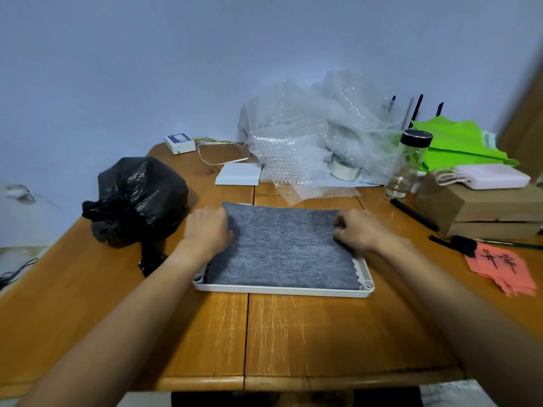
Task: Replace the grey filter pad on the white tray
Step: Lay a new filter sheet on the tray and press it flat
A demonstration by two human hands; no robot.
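Observation:
A grey filter pad (282,248) lies over the white tray (282,290) in the middle of the wooden table. It covers nearly the whole tray; only the tray's front rim and corner posts show. My left hand (207,229) grips the pad's left edge near its far corner, fingers curled over it. At the pad's right edge, my right hand (357,230) pinches the felt with curled fingers. The pad's far edge sits slightly raised.
A tied black rubbish bag (138,198) stands just left of the tray. Bubble wrap (317,133), a tape roll (345,170) and a white box (239,174) lie behind it. On the right are a glass bottle (410,164), cardboard boxes (484,210), a black pen (414,214) and pink paper slips (499,265).

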